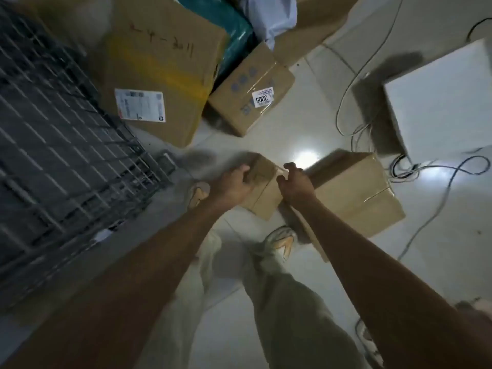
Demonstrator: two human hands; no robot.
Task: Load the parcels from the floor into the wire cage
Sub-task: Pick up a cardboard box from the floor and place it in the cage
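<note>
A small brown cardboard parcel [262, 191] is held above the floor between both hands. My left hand [231, 186] grips its left side and my right hand [295, 183] grips its right side, fingers curled over the top edge. Just right of it a larger brown box [356, 193] lies on the tiled floor. The dark wire cage [61, 155] fills the left of the view, its mesh side facing me. Beyond the hands, a big box with yellow tape and a white label [159, 83] and a smaller box labelled 3005 [253, 89] stand on the floor.
A teal wrapped parcel [234, 33] and a pale bag [271, 14] lie behind the boxes. A white box [442, 97] sits at right, with loose cables [372, 123] trailing over the floor around it. My legs and shoes [279, 243] are below the held parcel.
</note>
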